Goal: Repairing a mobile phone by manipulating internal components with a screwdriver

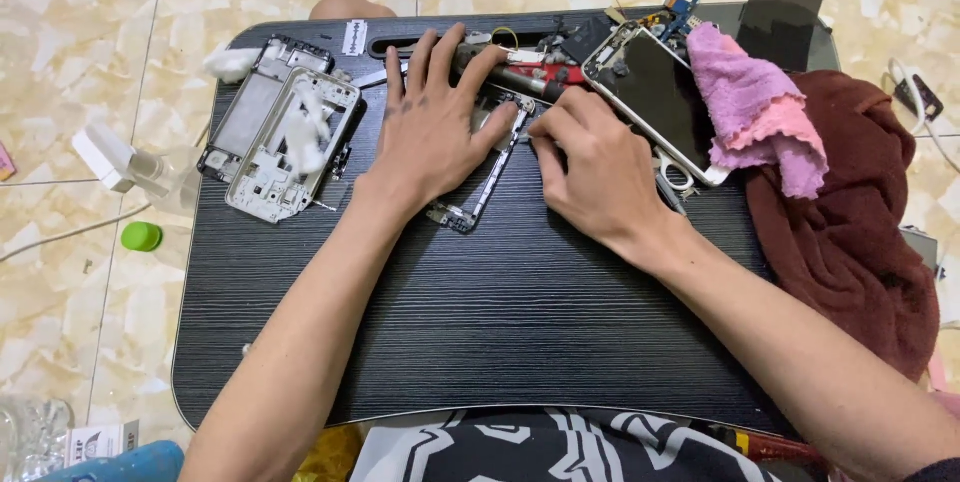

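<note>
Evidently a phone frame (487,177) is pinned flat on the desk (480,322) by the left hand (432,127), grip released; the right hand (590,167), at three o'clock, is pinched on a small tool (522,138), so steady, fine pressure is called for.

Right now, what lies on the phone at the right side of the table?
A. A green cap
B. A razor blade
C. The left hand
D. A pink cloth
D: the pink cloth covers the right edge of the phone on the table.
</note>
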